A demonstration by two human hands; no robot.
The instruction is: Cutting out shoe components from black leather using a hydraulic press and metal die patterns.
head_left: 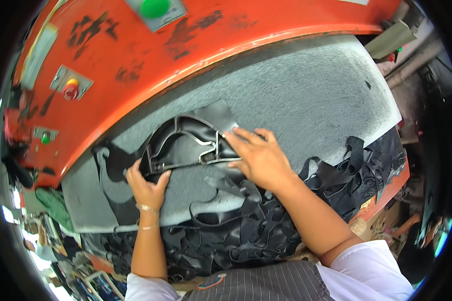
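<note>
A curved metal cutting die, roughly a half-moon with inner blades and crossbars, rests on a piece of black leather. The die lies on the grey cutting board. My left hand grips its lower left corner between thumb and fingers. At the die's right end, my right hand has thumb and index finger around the tip, while the other fingers reach out over the board. Beside my left hand lies a cut leather remnant with curved openings.
Tangled black leather scraps heap along the board's near edge, rising at the right. An orange machine beam spans the far side, carrying a green button and a red stop button. The grey board extends to the right.
</note>
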